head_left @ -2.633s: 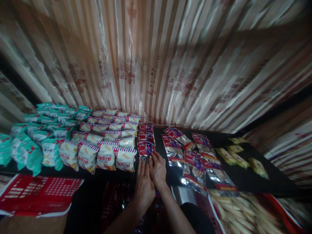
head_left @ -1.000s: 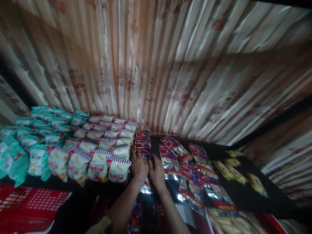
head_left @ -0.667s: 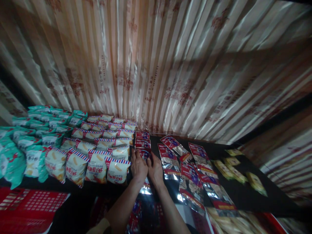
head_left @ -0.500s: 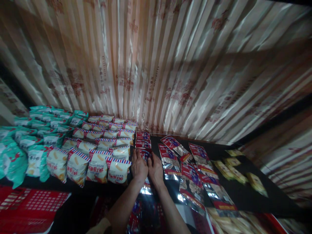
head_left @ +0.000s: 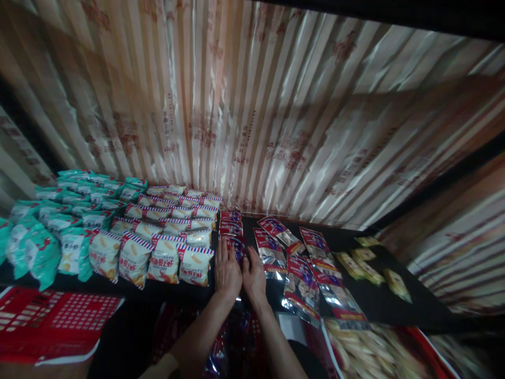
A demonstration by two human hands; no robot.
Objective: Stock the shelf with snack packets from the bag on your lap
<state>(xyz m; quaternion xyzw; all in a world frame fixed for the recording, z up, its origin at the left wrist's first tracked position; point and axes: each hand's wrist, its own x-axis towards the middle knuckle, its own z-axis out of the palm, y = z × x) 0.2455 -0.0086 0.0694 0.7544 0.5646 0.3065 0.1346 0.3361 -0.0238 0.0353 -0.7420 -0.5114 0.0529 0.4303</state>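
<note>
My left hand [head_left: 228,272] lies on the left part of a red and purple snack packet [head_left: 238,245], its fingers stretched out flat and pointing away from me. Along the packet's right edge rests my right hand [head_left: 254,275], also with extended fingers. Most of this packet is hidden beneath the hands. Behind it, similar red packets [head_left: 231,228] form a short row running toward the back of the black shelf [head_left: 272,300]. Just left of my left hand stands a white snack bag [head_left: 196,265] with a blue and red striped top. A flat red and silver packet [head_left: 269,247] lies to the right.
Several rows of white bags [head_left: 134,260] and teal bags [head_left: 74,247] fill the left side. More red packets [head_left: 302,281] lie loosely at right, then small yellow packs [head_left: 396,284]. Red baskets [head_left: 74,326] sit below the front edge. A pleated curtain [head_left: 236,105] hangs behind.
The view has shifted slightly. Both hands remain at the packet, and its front silver end between the forearms is now mostly covered.
</note>
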